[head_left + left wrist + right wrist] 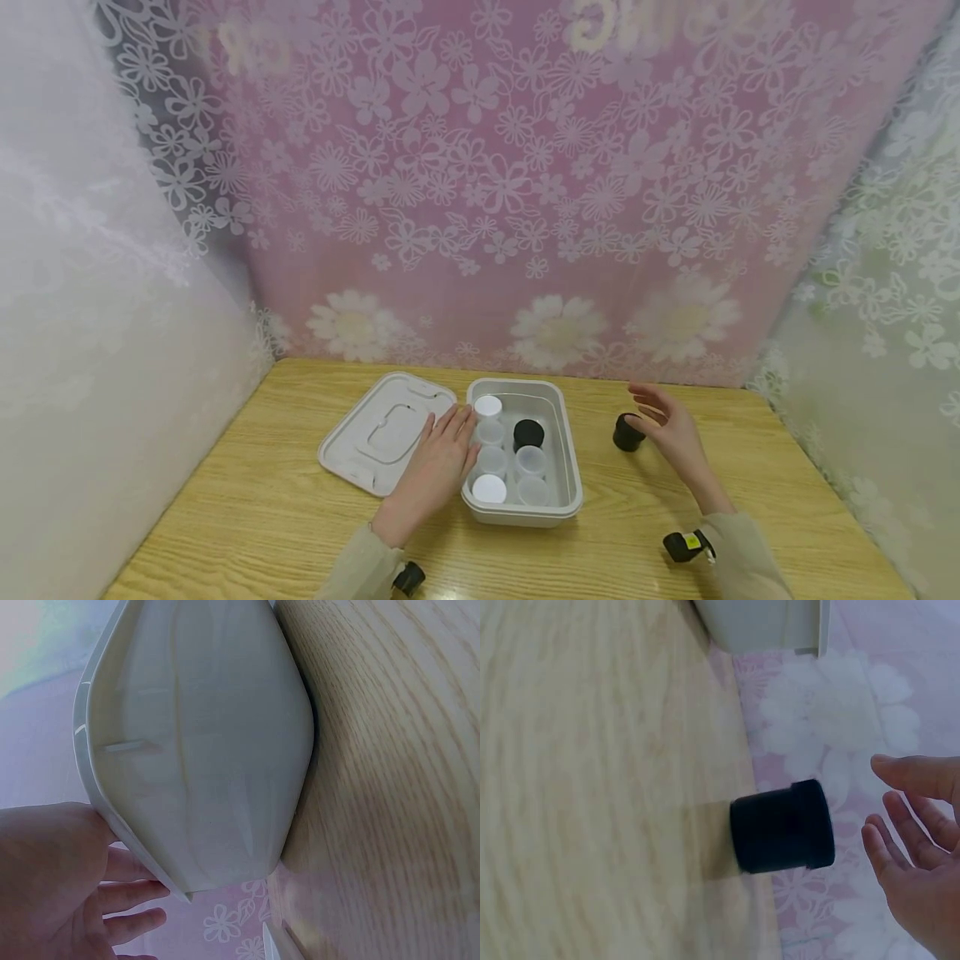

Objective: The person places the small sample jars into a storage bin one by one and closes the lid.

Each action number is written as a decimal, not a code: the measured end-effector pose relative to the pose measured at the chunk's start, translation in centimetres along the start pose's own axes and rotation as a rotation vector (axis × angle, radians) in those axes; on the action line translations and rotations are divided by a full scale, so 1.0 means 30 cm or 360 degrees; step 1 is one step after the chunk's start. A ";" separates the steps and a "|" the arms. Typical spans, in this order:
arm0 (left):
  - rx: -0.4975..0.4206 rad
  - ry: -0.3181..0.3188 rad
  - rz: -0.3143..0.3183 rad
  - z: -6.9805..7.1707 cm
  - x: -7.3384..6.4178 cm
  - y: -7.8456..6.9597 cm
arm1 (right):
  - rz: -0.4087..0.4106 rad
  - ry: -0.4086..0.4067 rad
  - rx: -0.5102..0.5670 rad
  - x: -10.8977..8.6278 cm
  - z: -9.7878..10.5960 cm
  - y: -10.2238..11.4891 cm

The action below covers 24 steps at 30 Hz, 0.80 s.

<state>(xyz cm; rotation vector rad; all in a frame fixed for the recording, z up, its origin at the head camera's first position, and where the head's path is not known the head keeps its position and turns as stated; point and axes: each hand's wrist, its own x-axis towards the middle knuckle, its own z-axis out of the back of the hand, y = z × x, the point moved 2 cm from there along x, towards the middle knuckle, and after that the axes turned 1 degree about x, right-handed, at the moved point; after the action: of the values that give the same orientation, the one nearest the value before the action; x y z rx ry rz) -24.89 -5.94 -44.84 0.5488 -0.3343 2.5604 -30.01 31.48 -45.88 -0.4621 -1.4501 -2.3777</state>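
A pale plastic box (572,467) stands in the middle of the wooden table. My left hand (437,458) rests on its left rim, fingers fairly straight; the left wrist view shows the hand (60,877) at the rim from outside. Inside, the left row has a white-topped jar (488,407) at the back, another white-topped jar (489,489) in front, and translucent jars between. Beside them are a black jar (528,433) and two translucent ones. To the right, a second black jar (627,437) stands upright on the table. My right hand (671,433) hovers beside its top, fingers loosely curved and spread, holding nothing.
The box's pale lid (348,446) lies flat to the left of the box, partly under my left forearm in the head view. A flowered pink curtain (480,208) hangs behind the table's back edge, with pale cloth at both sides.
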 end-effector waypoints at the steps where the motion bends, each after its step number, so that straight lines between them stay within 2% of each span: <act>1: 0.0000 0.0003 0.0001 0.000 0.001 0.000 | -0.0007 -0.0005 -0.0019 -0.003 0.002 -0.006; 9: -0.0012 -0.0004 -0.0007 0.004 -0.001 -0.002 | -0.0181 0.0009 -0.0176 -0.020 0.013 -0.035; 24: -0.0010 -0.0007 -0.0008 0.001 -0.003 -0.001 | -0.0529 0.0205 -0.0193 -0.051 0.006 -0.065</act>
<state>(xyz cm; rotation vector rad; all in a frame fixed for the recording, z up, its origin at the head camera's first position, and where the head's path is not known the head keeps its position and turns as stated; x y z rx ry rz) -24.80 -5.95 -44.85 0.5523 -0.3420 2.5525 -29.45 32.66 -48.00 -0.0963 -1.4226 -2.7067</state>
